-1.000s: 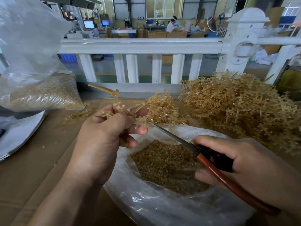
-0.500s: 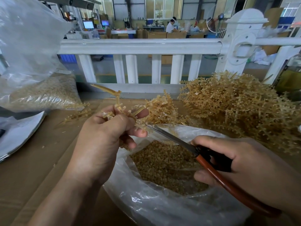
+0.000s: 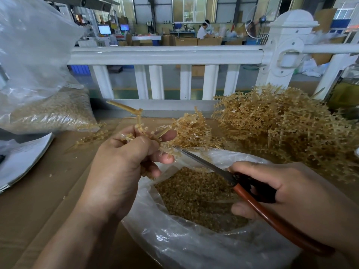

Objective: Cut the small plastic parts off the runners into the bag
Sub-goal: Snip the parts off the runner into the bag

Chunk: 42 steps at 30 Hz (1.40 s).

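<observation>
We grip the runner [image 3: 139,121] in our left hand [image 3: 124,164] above the bag [image 3: 174,239] so parts drop in; our right hand [image 3: 281,193] squeezes the scissors [image 3: 229,175].

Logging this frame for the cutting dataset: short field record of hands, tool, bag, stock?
left hand: grips a runner at the bag's rim
right hand: grips scissors by the handles
scissors: tips at the runner
bag: open, cut parts inside
pile: uncut runners, behind bag to the right
second bag: far left, parts inside
</observation>
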### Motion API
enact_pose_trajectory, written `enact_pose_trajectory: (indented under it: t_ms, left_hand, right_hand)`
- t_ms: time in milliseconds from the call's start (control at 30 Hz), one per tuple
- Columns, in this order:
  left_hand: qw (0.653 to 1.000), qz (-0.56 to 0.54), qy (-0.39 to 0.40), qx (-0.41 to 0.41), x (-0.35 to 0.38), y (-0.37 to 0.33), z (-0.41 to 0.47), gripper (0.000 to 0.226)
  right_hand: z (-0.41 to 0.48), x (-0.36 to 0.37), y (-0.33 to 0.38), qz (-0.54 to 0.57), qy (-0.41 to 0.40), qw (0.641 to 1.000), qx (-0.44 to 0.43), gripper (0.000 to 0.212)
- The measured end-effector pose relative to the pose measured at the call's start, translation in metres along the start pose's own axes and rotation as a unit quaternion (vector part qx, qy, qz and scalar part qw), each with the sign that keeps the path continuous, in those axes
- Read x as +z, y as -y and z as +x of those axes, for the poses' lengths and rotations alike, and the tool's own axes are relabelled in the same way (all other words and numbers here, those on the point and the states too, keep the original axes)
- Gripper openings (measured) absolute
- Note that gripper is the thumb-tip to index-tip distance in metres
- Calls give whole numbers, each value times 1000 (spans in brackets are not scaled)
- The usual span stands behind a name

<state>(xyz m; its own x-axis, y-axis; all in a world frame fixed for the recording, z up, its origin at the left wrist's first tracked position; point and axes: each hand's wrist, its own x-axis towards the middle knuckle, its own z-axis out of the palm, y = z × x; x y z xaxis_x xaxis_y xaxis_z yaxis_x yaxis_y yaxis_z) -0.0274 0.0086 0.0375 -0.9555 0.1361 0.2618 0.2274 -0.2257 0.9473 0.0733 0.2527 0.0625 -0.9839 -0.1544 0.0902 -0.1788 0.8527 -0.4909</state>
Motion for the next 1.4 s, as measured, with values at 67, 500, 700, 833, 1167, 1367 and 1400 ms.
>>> enact_pose_trajectory:
  t_ms: [67,500,700,833,1167,1367,1400]
  left_hand:
    - [1000,-2,4,2,0,-1,-1,11]
    - [1000,-7,-11,5,1,0,-1,8]
    - [1000,-4,-11,5,0,1,0,8]
    - [1000,1,-12,5,1,1,1,7]
    - [1000,21,0,2,4,-1,0,17]
    - [1000,19,-4,8,4,-1,-1,7]
    - [1000,17,-5,10,4,-1,-1,7]
  right_hand:
    - [0,0,1,-1,0,1000,0,65]
    - [0,0,0,-11,7,1000,4,64]
    - [1,1,-3,9,14,1000,2,65]
    - [3,2,-5,15,4,1000,1,61]
    - [2,1,-3,30,14,999,-3,66]
    - [1,-1,0,5,5,1000,-8,64]
    - [1,-1,0,4,6,1000,-8,65]
